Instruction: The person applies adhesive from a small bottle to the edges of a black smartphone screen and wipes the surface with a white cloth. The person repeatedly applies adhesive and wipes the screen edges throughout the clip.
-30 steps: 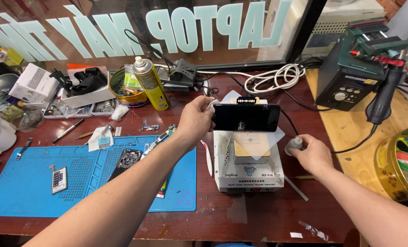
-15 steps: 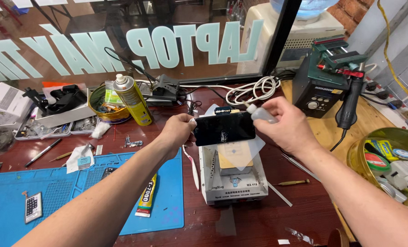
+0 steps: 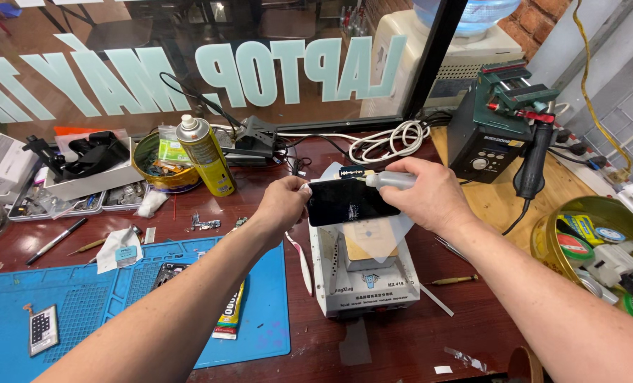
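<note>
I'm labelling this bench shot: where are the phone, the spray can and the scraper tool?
phone (image 3: 348,202), head view, middle of its dark screen.
spray can (image 3: 206,157), head view, yellow body.
scraper tool (image 3: 387,180), head view, grey handle.

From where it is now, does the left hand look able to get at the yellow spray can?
Probably yes, once it lets go: the left hand is holding the phone, and the spray can stands upright just beyond and left of it, with only small loose parts on the table between.

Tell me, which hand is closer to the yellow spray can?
Left. The left hand holds the phone just right of the spray can; the right hand is farther right, beyond the phone.
</note>
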